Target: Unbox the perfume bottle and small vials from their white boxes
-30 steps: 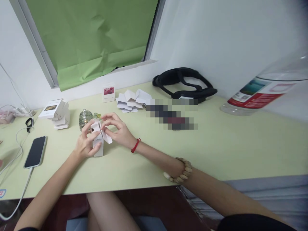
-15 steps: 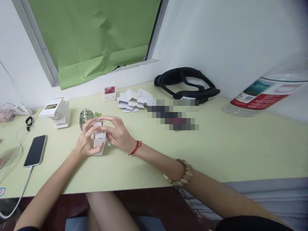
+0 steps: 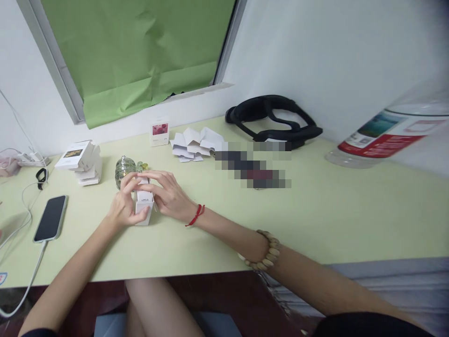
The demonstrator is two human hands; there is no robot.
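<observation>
A small white carton [image 3: 143,213] stands upright on the pale green table, with its top flap raised. My left hand [image 3: 124,203] is closed round its left side, the thumb across the near face and the fingers at the top. From the right, my right hand [image 3: 170,194] grips the carton's upper part, its fingertips meeting those of the left; its thumb is mostly hidden behind the box. Just behind the hands sit a ribbed glass jar [image 3: 125,167] and small green and yellow glass pieces [image 3: 143,165]. What is inside the carton cannot be seen.
Stacked white boxes [image 3: 82,161] and a charging phone [image 3: 51,218] lie to the left. Behind stand a box with a pink picture [image 3: 159,134] and folded white cartons [image 3: 196,144]. A black headset [image 3: 273,120] and a large plastic bottle [image 3: 382,135] are on the right.
The fingers of my right hand have come down slightly at the carton's top, and the side flap by them shows less. The carton stays in the same spot.
</observation>
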